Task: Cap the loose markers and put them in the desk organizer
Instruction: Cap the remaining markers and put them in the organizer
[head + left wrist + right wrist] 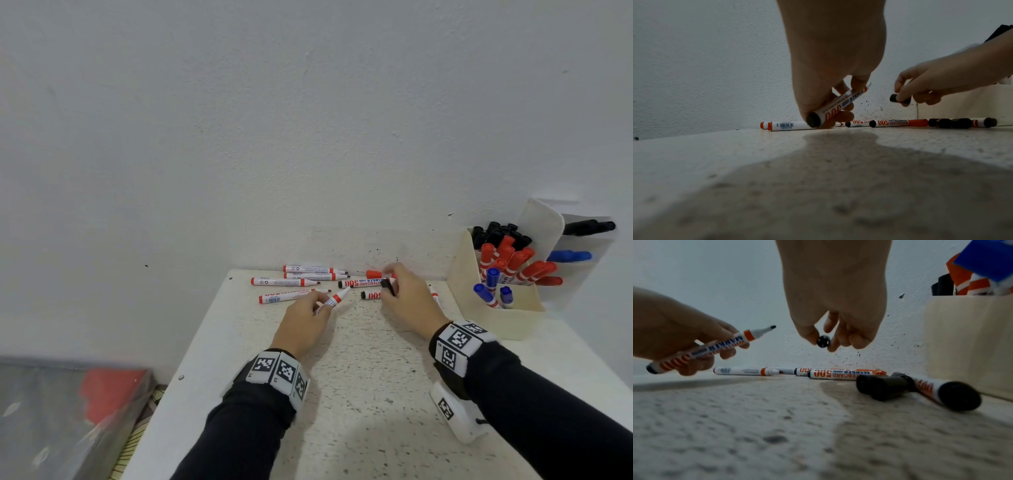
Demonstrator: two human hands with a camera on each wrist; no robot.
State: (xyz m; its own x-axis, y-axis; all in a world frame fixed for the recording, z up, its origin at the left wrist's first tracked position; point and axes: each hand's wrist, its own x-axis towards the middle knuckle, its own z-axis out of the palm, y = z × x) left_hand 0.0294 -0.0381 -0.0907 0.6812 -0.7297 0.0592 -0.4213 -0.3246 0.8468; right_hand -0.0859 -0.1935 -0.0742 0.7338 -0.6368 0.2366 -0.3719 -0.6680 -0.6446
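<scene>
Counter point(359, 394): speckled; desk organizer point(496, 318) at right. Left hand point(303, 323) grips an uncapped whiteboard marker point(702, 350), nib angled up toward the right hand point(409, 301), which pinches a black cap point(823, 341) just beside, unaligned.

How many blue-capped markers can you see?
4: three blue-capped markers stand at the front of the cream desk organizer; one lies in the grey holder behind. Others may be hidden.
</scene>
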